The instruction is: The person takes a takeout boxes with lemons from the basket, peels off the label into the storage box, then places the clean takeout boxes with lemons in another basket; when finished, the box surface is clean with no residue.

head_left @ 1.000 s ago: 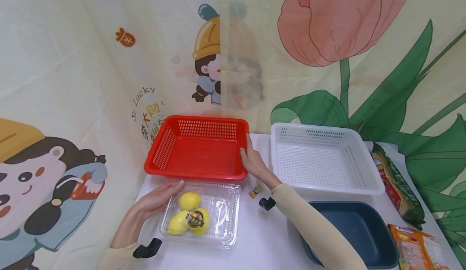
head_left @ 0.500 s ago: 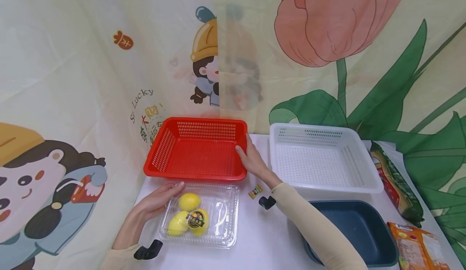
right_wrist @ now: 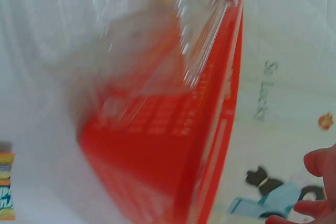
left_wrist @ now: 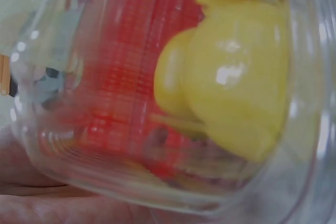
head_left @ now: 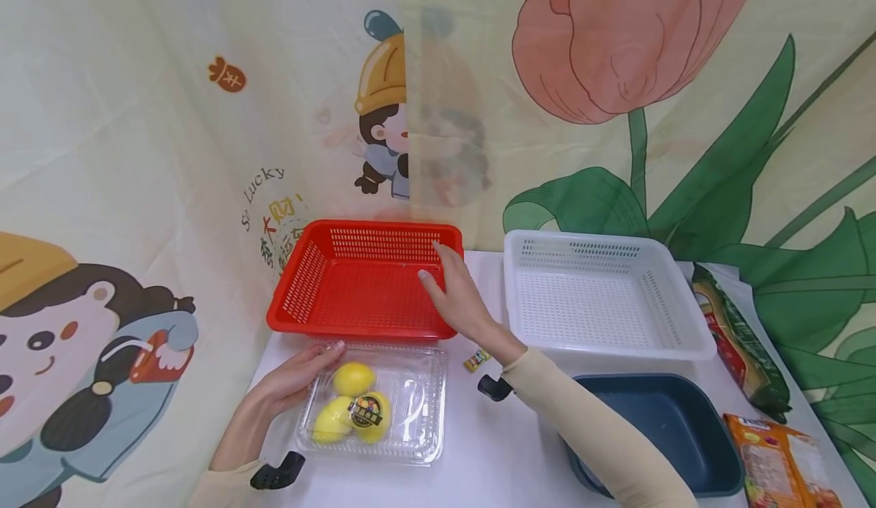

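Over red basket, right hand, shifted inward

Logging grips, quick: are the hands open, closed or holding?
Left hand: at the clear container's left side; grip can't be told.
Right hand: open, holding nothing.

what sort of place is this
Likely an indoor tabletop corner, perhaps a set-up recording spot: printed cloth hangs around a white table, which holds a red basket, a white basket and a clear box of yellow fruit.
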`<state>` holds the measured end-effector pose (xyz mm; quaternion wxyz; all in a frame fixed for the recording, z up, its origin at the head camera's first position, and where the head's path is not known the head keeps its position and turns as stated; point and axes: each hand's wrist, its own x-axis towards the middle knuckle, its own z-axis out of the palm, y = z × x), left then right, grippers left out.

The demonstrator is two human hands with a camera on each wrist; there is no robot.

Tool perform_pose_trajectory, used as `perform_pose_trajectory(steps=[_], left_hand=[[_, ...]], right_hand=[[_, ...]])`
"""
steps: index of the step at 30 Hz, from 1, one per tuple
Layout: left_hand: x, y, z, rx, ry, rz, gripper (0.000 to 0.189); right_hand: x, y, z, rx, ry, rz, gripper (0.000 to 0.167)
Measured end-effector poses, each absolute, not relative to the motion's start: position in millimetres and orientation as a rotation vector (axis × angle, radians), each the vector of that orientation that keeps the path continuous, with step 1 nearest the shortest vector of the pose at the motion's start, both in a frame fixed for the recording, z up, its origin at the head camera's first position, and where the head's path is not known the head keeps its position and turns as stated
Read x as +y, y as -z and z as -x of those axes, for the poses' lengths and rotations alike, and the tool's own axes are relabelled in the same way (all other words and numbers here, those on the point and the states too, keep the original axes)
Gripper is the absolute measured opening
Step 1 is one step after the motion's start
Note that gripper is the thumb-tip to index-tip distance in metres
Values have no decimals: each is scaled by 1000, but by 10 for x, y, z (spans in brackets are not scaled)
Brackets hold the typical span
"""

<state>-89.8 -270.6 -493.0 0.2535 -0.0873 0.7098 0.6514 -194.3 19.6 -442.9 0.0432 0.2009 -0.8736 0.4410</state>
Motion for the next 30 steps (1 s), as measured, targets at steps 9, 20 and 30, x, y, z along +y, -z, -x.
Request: perform_pose_trajectory(steps=[9,20,30], left_hand=[[-2705,4902,918,1909,-1781,221,66],[-2724,4899,916,1896,-1787,196,67],[-2708,4928,905,1919,-1773,235,64]], right_hand=[[-62,4276,1485,-2661,-1152,-1088,62],[-216,4330,1106,-2619,-840,-1611,55],[-317,4528,866,-2551,-430,-1939,45]])
